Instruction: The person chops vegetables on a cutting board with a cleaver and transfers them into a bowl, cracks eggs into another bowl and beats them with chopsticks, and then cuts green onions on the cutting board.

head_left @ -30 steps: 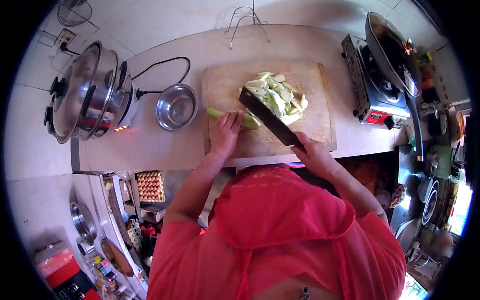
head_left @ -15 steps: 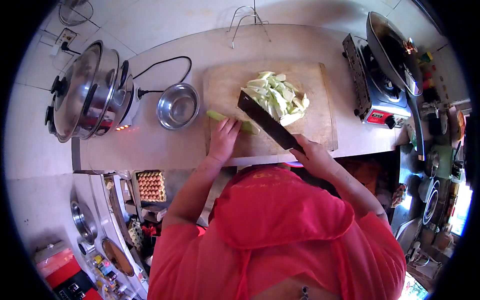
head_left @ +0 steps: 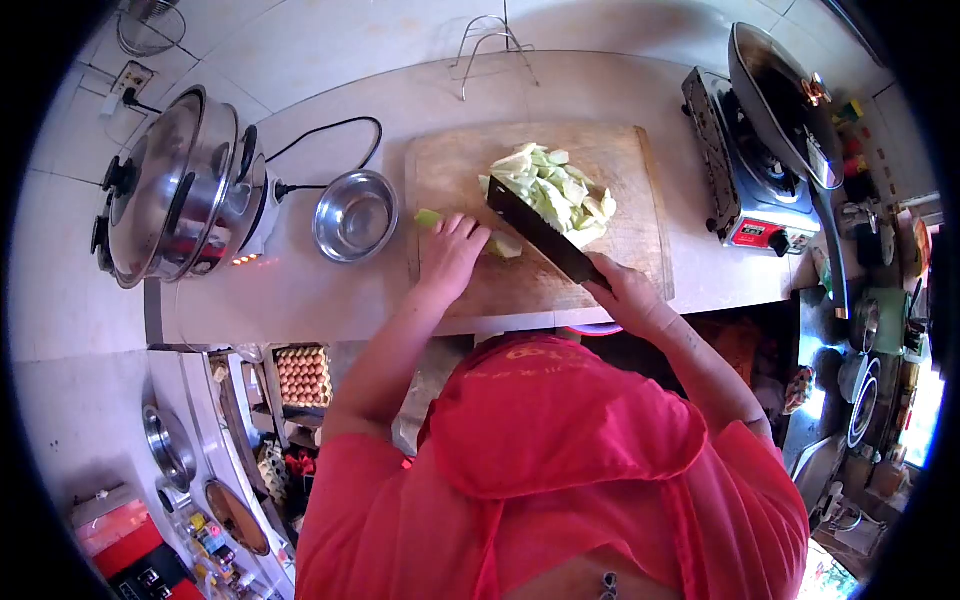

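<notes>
My right hand [head_left: 627, 300] is closed round the handle of a dark cleaver [head_left: 537, 228]. Its broad blade slants up and left across the wooden cutting board [head_left: 455, 160], along the near edge of a heap of pale green vegetable slices [head_left: 560, 190]. On the board's left side, my left hand [head_left: 455, 252] presses down with curled fingers on a light green vegetable piece [head_left: 506, 246]. Both ends of that piece show beside the hand; its middle is hidden. A gap separates the left hand from the blade.
Left of the board stand a steel bowl [head_left: 355, 216] and a large lidded electric pot [head_left: 170, 195] with a cord. At right, a gas stove [head_left: 760, 190] carries a wok [head_left: 785, 100] whose handle points toward me. A wire rack [head_left: 495, 50] stands by the back wall.
The cleaver has shifted slightly right, against the slice heap. My left hand has rolled a little over the vegetable piece, which has moved slightly up and left.
</notes>
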Demonstrator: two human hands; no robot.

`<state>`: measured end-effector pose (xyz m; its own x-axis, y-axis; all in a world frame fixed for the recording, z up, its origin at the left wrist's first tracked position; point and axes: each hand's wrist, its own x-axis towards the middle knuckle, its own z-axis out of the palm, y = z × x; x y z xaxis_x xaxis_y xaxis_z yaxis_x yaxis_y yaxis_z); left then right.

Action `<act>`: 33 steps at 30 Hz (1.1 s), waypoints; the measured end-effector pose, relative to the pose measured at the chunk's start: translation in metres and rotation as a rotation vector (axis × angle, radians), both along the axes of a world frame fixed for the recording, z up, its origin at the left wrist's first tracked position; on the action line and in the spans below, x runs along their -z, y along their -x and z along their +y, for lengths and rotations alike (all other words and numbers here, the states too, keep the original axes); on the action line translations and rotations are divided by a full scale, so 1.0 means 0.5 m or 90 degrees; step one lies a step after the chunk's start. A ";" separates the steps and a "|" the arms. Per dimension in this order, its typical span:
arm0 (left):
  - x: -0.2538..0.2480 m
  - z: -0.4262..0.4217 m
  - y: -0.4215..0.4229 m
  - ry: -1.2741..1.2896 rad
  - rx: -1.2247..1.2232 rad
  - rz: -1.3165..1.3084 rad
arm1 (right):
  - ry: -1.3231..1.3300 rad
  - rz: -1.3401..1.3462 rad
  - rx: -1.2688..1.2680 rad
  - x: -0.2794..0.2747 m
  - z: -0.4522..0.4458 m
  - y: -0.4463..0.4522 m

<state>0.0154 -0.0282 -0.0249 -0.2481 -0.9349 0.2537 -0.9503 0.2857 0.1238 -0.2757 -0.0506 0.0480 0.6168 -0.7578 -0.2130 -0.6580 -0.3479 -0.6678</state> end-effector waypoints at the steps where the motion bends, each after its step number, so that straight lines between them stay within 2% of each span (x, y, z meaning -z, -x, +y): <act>1: 0.005 -0.009 0.002 0.008 0.003 0.005 | 0.005 0.003 -0.004 -0.004 -0.001 -0.003; 7: 0.029 0.004 0.003 0.068 0.008 0.172 | 0.009 0.025 0.007 -0.039 0.024 -0.016; 10: 0.018 0.018 0.009 0.077 -0.009 0.134 | 0.001 0.047 -0.026 -0.018 0.016 -0.015; 13: 0.009 0.024 0.009 0.043 -0.022 0.126 | 0.011 0.007 0.008 -0.039 0.026 -0.015; 17: 0.027 0.024 0.005 0.091 -0.002 0.122 | 0.023 0.069 -0.025 -0.008 0.029 -0.020; 22: 0.026 0.045 -0.003 0.091 -0.002 0.100 | 0.001 0.040 -0.019 -0.046 0.036 -0.029; 25: 0.024 0.049 0.001 0.121 0.002 0.117 | 0.010 0.114 -0.058 -0.005 0.031 -0.034; 28: 0.032 0.058 -0.010 0.117 0.003 0.112 | 0.014 0.032 -0.048 -0.034 0.032 -0.035; 31: 0.020 0.063 -0.007 0.114 0.008 0.151 | -0.016 0.124 -0.059 -0.035 0.039 -0.046; 33: 0.007 0.068 -0.005 0.088 0.011 0.142 | -0.019 0.116 -0.066 -0.019 0.041 -0.045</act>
